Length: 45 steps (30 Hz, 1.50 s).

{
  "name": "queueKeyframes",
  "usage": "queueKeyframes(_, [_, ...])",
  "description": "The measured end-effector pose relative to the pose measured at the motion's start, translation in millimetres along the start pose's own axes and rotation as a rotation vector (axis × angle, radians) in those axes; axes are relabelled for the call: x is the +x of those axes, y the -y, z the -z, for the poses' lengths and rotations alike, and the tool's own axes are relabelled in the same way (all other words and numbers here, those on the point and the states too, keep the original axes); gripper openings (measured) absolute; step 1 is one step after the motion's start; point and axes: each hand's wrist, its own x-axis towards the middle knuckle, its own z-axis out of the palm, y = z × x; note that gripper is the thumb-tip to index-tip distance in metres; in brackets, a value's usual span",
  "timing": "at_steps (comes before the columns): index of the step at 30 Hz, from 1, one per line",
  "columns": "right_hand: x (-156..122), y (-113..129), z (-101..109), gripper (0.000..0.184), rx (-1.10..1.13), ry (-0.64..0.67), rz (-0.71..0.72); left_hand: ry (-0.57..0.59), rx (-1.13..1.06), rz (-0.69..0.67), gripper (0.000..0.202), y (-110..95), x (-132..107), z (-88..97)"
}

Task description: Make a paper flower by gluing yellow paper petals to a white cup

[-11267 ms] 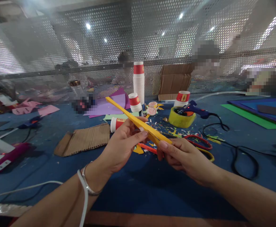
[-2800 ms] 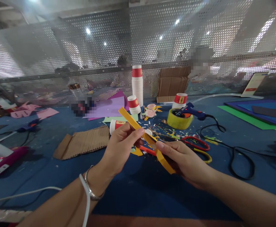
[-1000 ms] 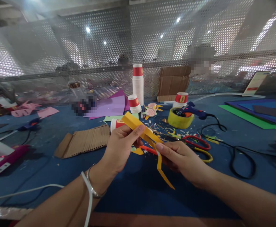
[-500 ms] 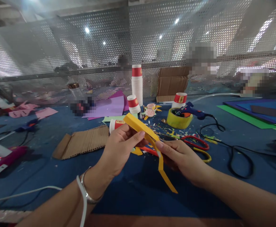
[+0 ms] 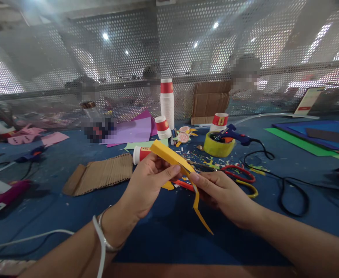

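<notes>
Between both hands, above the blue table, is a folded yellow paper piece (image 5: 169, 155) shaped like a narrow box. My left hand (image 5: 149, 181) pinches its middle, thumb on the near side and fingers behind. With thumb and fingers, my right hand (image 5: 220, 189) grips its lower right end, where a thin yellow strip (image 5: 200, 216) bends and hangs down. Red-and-yellow-handled scissors (image 5: 239, 173) lie on the table just behind my right hand. A paper cup (image 5: 140, 153) on its side sits behind my left hand, partly covered by it.
A corrugated cardboard piece (image 5: 99, 173) lies to the left. Behind stand a tall stack of paper cups (image 5: 167, 104), a yellow tape roll (image 5: 219, 146) and a blue glue gun (image 5: 235, 135) with a looping black cord. Paper scraps, coloured sheets (image 5: 311, 141) and a magenta power strip (image 5: 8, 199) surround them.
My left thumb has slid slightly right along the yellow paper. The hanging strip has swung a little to the left and looks narrower. Both hands keep their grip.
</notes>
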Motion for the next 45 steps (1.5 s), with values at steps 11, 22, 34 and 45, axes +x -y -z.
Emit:
queueKeyframes(11, [0.5, 2.4, -1.1, 0.061, -0.007, -0.004, -0.013, 0.079, -0.107, 0.066, 0.027, 2.9, 1.8, -2.6])
queueKeyframes(22, [0.0, 3.4, 0.8, 0.062, 0.004, -0.01, -0.009, -0.075, 0.046, -0.036, 0.017, -1.5, -1.2, -1.8])
queueKeyframes(34, [0.2, 2.4, 0.9, 0.059, -0.017, -0.02, 0.0, -0.004, -0.055, 0.062, 0.017, 2.4, -2.6, -1.4])
queueKeyframes(45, [0.1, 3.6, 6.2, 0.06, -0.17, -0.02, 0.098, 0.046, -0.014, 0.061, 0.016, 1.9, -1.2, 0.8])
